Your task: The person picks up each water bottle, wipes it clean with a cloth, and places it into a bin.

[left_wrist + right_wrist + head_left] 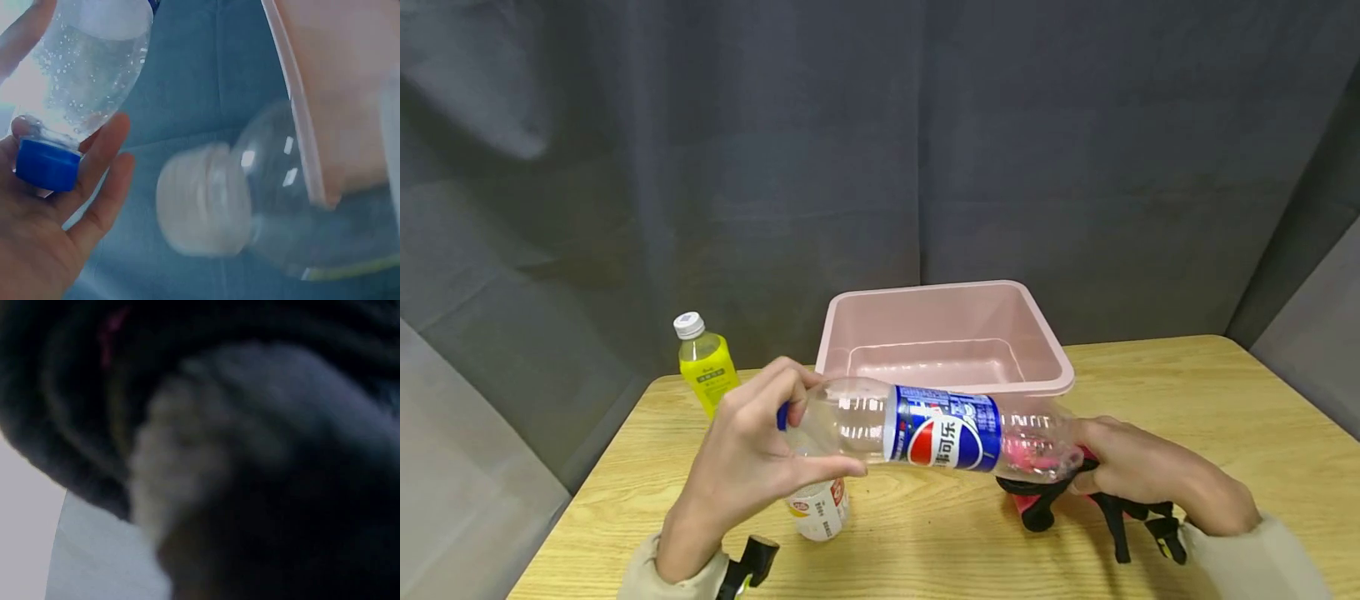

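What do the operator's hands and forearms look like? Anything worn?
Left hand and right hand: bare, no gloves. Left sleeve and right sleeve: plain pale beige. Black wrist gear with a small yellow mark shows at each cuff.

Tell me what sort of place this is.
Probably a tabletop staged for filming or testing: a plain dark-grey curtain hangs right behind the wood-grain table, which holds a pink tub.

Dark grey curtain (760, 183), pale wooden table (1180, 392)
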`<state>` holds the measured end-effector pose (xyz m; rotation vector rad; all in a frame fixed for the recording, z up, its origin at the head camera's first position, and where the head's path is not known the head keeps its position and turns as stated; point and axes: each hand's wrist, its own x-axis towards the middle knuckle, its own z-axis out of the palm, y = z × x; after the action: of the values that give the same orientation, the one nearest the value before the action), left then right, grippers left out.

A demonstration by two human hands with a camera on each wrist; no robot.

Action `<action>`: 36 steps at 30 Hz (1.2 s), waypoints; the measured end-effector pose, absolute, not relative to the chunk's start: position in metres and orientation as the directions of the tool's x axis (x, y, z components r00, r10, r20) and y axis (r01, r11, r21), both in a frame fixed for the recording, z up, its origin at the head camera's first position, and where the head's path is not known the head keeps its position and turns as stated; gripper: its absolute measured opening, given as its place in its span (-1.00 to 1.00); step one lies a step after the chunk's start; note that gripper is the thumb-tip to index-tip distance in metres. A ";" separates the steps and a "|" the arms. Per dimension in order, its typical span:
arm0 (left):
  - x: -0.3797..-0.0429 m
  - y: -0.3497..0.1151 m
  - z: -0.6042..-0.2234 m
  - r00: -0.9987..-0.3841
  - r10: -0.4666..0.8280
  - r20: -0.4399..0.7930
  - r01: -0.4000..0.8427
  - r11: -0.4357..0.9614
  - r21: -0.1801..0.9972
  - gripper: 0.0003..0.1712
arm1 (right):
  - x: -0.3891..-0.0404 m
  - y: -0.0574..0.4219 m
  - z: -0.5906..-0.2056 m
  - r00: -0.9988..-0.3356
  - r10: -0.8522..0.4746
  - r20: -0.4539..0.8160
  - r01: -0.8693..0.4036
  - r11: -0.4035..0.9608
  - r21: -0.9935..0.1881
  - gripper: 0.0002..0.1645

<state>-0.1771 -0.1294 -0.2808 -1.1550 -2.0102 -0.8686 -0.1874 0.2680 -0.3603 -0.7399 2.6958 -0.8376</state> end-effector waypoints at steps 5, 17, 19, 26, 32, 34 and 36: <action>-0.187 -0.143 -0.271 -0.433 0.452 0.780 0.859 0.470 0.204 -0.21 | -0.187 0.268 -0.362 -0.835 -0.548 -0.044 -0.429 0.701 -0.570 -0.57; -0.228 -0.164 -0.258 -0.526 0.339 0.780 0.757 0.605 0.247 -0.27 | -0.188 0.268 -0.364 -0.819 -0.574 -0.017 -0.456 0.668 -0.588 -0.49; -0.236 -0.166 -0.259 -0.559 0.310 0.769 0.725 0.632 0.273 -0.27 | -0.188 0.268 -0.364 -0.821 -0.570 -0.023 -0.449 0.671 -0.591 -0.49; -0.265 -0.167 -0.266 -0.631 0.284 0.722 0.676 0.657 0.333 -0.27 | -0.188 0.269 -0.365 -0.827 -0.561 -0.037 -0.431 0.674 -0.601 -0.49; -0.288 -0.169 -0.273 -0.705 0.263 0.658 0.599 0.718 0.355 -0.30 | -0.188 0.268 -0.366 -0.826 -0.562 -0.027 -0.436 0.669 -0.601 -0.48; -0.294 -0.170 -0.275 -0.716 0.262 0.647 0.586 0.729 0.353 -0.31 | -0.188 0.268 -0.366 -0.824 -0.566 -0.021 -0.442 0.667 -0.599 -0.48; -0.300 -0.170 -0.276 -0.717 0.262 0.646 0.584 0.731 0.352 -0.31 | -0.189 0.267 -0.365 -0.822 -0.569 -0.015 -0.449 0.664 -0.598 -0.48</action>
<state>-0.2997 -0.1695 -0.2759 -0.6381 -2.3575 -0.7411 -0.1890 0.2672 -0.3655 -0.8295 2.6788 -0.8815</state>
